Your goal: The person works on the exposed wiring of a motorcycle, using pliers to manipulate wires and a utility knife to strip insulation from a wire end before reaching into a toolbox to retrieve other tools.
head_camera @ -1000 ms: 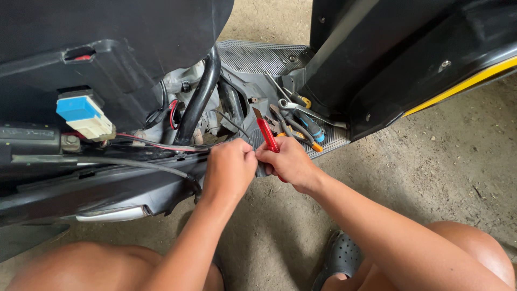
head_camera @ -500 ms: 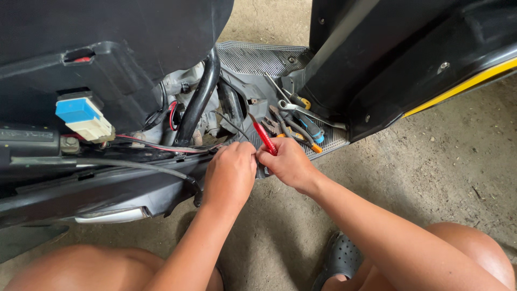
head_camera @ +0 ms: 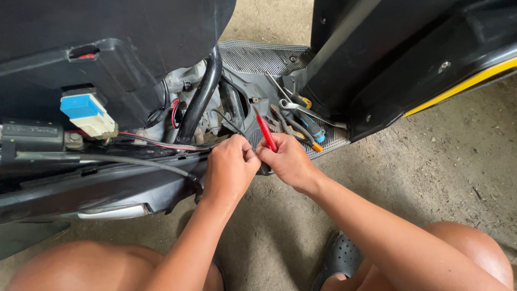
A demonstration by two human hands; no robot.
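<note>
Outdoors, dusty concrete floor (head_camera: 431, 178), scooter footboard (head_camera: 253, 56), tools (head_camera: 301, 116)

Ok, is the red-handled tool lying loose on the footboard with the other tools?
No, the red-handled tool is gripped in the right hand, raised beside the left hand.

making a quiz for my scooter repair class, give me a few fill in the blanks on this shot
1. The tool handle sticking up from the right hand is coloured ____.
2. The connector block on the left has a cap coloured ____.
3. The spare tools lie on the scooter's ribbed ____.
4. The left hand and right hand are ____ each other.

Missing words: red; blue; footboard; touching
</note>
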